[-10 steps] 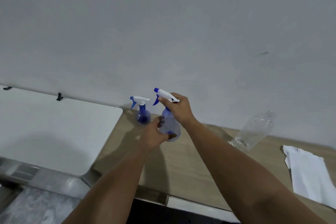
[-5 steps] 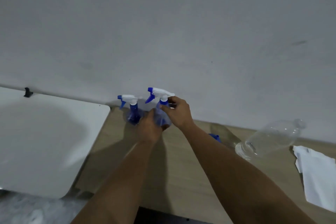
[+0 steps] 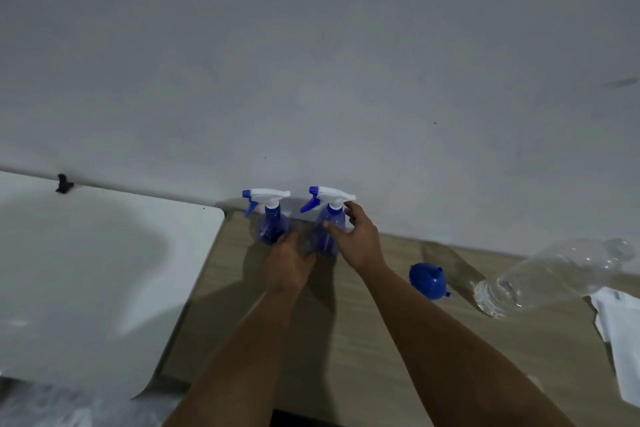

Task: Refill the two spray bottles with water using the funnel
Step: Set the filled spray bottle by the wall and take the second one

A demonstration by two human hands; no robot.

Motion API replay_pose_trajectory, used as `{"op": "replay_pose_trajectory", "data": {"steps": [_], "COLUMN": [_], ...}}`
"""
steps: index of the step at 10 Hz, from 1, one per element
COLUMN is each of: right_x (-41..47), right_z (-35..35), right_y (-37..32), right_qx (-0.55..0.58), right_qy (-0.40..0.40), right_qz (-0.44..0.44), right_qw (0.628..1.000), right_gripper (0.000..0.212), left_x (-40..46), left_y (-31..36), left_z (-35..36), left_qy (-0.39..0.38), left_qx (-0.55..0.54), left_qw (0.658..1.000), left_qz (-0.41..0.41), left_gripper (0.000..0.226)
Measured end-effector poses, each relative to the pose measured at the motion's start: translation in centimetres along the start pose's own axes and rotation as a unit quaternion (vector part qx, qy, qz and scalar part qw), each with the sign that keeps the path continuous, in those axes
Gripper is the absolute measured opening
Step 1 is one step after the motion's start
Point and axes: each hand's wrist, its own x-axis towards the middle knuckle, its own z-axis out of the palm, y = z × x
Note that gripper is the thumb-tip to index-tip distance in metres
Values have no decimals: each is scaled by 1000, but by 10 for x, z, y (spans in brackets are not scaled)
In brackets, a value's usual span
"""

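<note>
Two blue spray bottles with white trigger heads stand side by side on the wooden table (image 3: 346, 350), close to the wall. The left spray bottle (image 3: 269, 226) stands free. My left hand (image 3: 287, 265) holds the lower part of the right spray bottle (image 3: 325, 236), with its fingers reaching between the two bottles. My right hand (image 3: 362, 241) lies loosely against that bottle's neck and shoulder, fingers spread. A blue funnel (image 3: 427, 281) lies on its side to the right of my right forearm.
A clear plastic bottle (image 3: 554, 274) lies on its side at the right, next to a white cloth (image 3: 623, 343) by the frame's edge. A white tabletop (image 3: 104, 270) adjoins the wooden table on the left. The grey wall runs directly behind the bottles.
The right spray bottle went from lifted to standing on the table beside the other one. My right hand has loosened from its trigger head. The view shifted, bringing the funnel into sight.
</note>
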Motion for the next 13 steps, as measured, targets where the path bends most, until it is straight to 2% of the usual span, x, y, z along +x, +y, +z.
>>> {"op": "replay_pose_trajectory", "data": {"steps": [1,2,3,4,5,7,8,9,10,11,12,13], "right_x": [-25,-54,-69,-60,-37,7,20,22,12,-13,-48,-90], "right_z": [0,3,17,42,71,116,129,135,136,129,108,75], "right_y": [6,13,16,8,-13,-36,-35,-32,-29,-27,-27,-18], "right_qx": [-12,6,2,-44,-63,-77,-79,-86,-72,-49,-34,-37], "right_qy": [75,161,95,-34,-132,-90,-86,-62,-45,-43,-41,-23], "right_qz": [52,70,89,54,63,71,60,56,54,40,16,10], "right_qw": [996,984,991,997,987,990,991,993,995,997,998,999], "right_gripper": [58,22,16,16,23,58,54,47,39,37,36,36], "left_x": [-6,-3,8,24,42,79,81,81,66,42,5,-48], "left_y": [-13,-31,-49,-63,-71,-91,-86,-88,-88,-90,-81,-53], "left_z": [-8,-6,-4,-1,-2,14,17,19,17,9,-3,-16], "left_qy": [18,24,48,59,23,-6,23,57,54,47,-18,-18], "left_qx": [-8,-33,-37,-43,-63,-36,-148,-223,-238,-237,-181,-89], "left_qw": [1000,999,998,997,995,999,989,971,965,966,982,996], "left_qz": [-12,-19,-22,-18,-68,-16,-16,-66,-96,-94,-56,0], "left_gripper": [40,43,54,52,64,55,36,34,29,23,23,25]}}
